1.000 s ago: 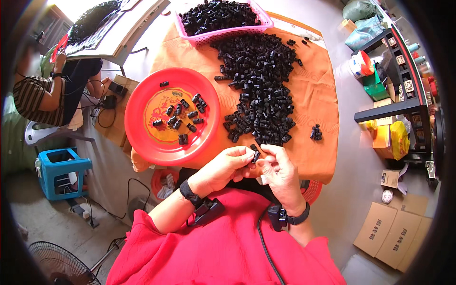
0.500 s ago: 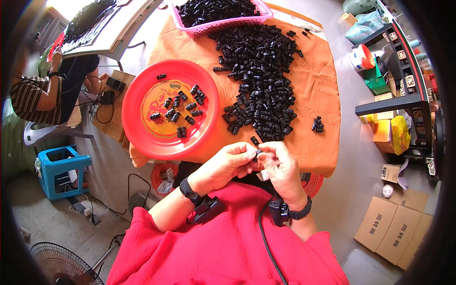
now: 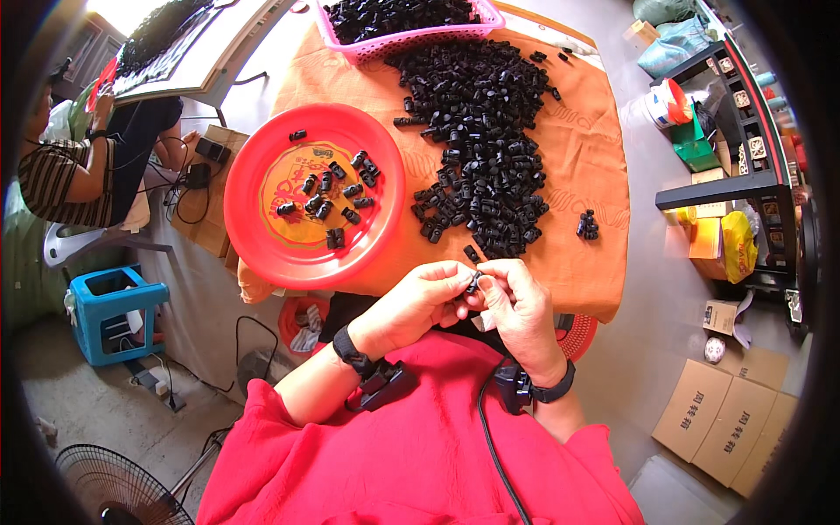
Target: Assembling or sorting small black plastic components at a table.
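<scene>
My left hand (image 3: 435,295) and my right hand (image 3: 518,306) meet at the near edge of the orange-covered table. Between their fingertips they pinch a small black plastic piece (image 3: 473,282), its form partly hidden by the fingers. Under my right fingers a whitish scrap (image 3: 483,322) shows; what it is I cannot tell. Just beyond the fingertips lies a loose black piece (image 3: 472,254). A large heap of similar short, cylindrical black pieces (image 3: 490,166) spreads over the cloth ahead. To the left, a red round tray (image 3: 249,236) holds several more, scattered.
A pink basket (image 3: 350,51) full of black pieces stands at the far edge. A small cluster of pieces (image 3: 587,225) sits at right on the orange cloth (image 3: 586,271). At left are a seated person (image 3: 66,175), a blue stool (image 3: 114,306) and a fan (image 3: 114,481); cardboard (image 3: 717,411) lies right.
Both hands keep their place; the black piece between the fingertips is turned slightly and shows more. The view has shifted a little. Tray and heap look the same.
</scene>
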{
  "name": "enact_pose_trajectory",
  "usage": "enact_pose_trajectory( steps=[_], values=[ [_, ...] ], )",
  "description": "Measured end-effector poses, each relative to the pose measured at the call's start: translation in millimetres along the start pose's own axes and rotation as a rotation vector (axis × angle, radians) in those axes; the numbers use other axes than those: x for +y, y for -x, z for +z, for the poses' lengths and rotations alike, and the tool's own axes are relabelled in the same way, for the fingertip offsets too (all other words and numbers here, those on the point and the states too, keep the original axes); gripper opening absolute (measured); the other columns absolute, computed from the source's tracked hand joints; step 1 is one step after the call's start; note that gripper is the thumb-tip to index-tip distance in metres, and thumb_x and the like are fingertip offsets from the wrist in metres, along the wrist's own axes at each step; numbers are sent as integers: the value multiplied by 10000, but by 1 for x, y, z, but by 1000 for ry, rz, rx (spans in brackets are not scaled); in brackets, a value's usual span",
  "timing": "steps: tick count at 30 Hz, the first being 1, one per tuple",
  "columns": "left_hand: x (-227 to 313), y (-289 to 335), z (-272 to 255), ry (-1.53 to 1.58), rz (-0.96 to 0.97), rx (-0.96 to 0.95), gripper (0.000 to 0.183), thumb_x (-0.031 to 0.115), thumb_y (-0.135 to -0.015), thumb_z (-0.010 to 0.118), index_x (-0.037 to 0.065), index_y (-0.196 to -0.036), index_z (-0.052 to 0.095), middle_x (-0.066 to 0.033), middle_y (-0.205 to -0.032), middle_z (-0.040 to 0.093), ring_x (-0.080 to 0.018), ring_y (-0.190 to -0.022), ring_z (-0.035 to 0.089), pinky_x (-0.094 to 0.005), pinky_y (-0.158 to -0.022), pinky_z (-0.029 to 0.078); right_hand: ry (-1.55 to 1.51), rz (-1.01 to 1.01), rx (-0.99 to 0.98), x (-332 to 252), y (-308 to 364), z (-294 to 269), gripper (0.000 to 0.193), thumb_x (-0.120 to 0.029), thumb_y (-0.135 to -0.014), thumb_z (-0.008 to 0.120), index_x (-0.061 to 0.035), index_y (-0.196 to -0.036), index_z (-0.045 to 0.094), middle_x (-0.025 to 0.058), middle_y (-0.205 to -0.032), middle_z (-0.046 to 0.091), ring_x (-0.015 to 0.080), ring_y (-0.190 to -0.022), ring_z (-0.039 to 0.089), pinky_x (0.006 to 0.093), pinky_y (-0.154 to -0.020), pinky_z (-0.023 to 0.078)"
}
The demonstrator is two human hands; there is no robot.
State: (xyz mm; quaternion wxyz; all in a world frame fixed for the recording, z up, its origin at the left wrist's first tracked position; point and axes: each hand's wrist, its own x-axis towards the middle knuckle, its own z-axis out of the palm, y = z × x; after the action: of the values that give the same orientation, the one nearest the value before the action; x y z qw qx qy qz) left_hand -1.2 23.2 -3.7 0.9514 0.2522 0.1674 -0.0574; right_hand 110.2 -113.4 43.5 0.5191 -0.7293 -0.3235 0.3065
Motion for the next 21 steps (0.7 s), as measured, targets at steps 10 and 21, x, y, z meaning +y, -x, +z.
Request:
enact_pose_trajectory(
  steps=[10, 21],
  values=[
    [0, 3, 4, 8, 19, 15, 257, 320, -983, 600, 70, -1041, 602, -10, -926, 628, -55, -739, 549, -178, -555, 361, -46, 31, -1, -2, 0, 1, 94, -92, -1006, 541, -19, -1028, 595, 40, -758, 657, 71, -581, 602, 229, -522, 498],
    [-6, 3, 2, 13, 24, 6, 234, 322, -1001, 569, 91, -1037, 580, 15, -905, 584, -62, -784, 552, -187, -613, 412, 1, -5, -12, -5, -1, 1, 65, -41, -985, 550, -34, -983, 614, 34, -729, 646, 73, -558, 599, 234, -500, 484]
  ],
)
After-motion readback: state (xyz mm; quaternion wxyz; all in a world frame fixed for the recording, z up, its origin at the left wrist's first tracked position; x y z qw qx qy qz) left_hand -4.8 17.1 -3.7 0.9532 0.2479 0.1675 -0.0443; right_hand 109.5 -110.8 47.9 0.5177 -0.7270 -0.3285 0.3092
